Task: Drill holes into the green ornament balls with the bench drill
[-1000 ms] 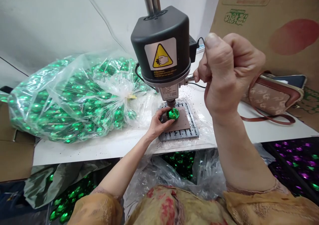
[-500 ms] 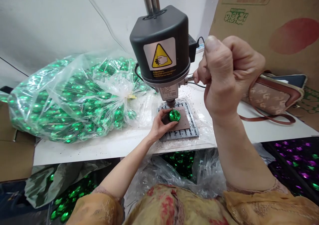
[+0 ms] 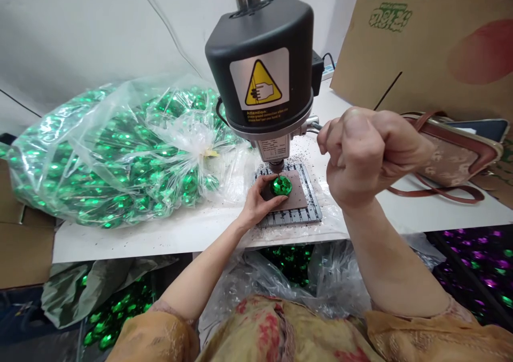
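My left hand (image 3: 257, 202) pinches a shiny green faceted ball (image 3: 281, 185) between thumb and fingers. The ball rests on a brown board (image 3: 298, 194) that lies on the slotted metal base (image 3: 313, 212) of a small drill press. Directly above the ball is the chuck (image 3: 276, 166); whether the bit touches the ball is hard to make out. To the right of the black drill head (image 3: 260, 36), my right hand (image 3: 366, 156) is closed in a fist around the feed handle (image 3: 312, 123), most of which it hides.
A clear plastic bag (image 3: 176, 132) full of green balls lies on the white table (image 3: 132, 244) at left. At right are a handbag (image 3: 452, 154) with a brown strap and a large cardboard box (image 3: 425, 57). More green balls (image 3: 286, 263) sit below the table edge.
My right hand has come down with the feed handle, and a thin black rod now shows behind it. My left hand and the green ball have stayed nearly in place under the chuck.
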The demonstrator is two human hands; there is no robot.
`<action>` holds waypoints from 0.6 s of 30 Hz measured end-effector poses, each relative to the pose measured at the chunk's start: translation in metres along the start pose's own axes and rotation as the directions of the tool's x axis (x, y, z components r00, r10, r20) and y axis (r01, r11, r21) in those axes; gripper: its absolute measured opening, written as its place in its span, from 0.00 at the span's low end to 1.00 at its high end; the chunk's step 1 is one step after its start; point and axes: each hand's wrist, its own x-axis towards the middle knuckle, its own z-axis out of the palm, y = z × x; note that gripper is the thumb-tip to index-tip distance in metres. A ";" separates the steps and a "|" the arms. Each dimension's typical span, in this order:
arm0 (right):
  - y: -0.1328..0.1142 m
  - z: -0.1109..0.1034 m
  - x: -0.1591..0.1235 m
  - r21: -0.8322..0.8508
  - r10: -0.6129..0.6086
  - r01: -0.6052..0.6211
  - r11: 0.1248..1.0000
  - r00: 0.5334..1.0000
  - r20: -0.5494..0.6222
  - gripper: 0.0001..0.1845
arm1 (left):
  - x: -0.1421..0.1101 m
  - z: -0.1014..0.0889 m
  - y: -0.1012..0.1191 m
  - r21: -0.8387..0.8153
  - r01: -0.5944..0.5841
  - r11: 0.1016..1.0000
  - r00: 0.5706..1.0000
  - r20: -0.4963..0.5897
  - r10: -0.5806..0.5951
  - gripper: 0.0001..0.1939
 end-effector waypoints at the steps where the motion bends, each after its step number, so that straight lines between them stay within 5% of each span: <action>1: 0.001 0.000 0.000 0.008 -0.012 0.012 1.000 1.000 0.005 0.29 | 0.000 0.000 0.000 -0.005 0.001 1.000 1.000 0.001 -0.001 0.30; 18: 0.020 -0.017 -0.018 0.084 -0.216 0.210 0.974 0.973 0.084 0.25 | -0.002 0.001 -0.003 -0.033 -0.014 0.999 1.000 -0.009 0.014 0.30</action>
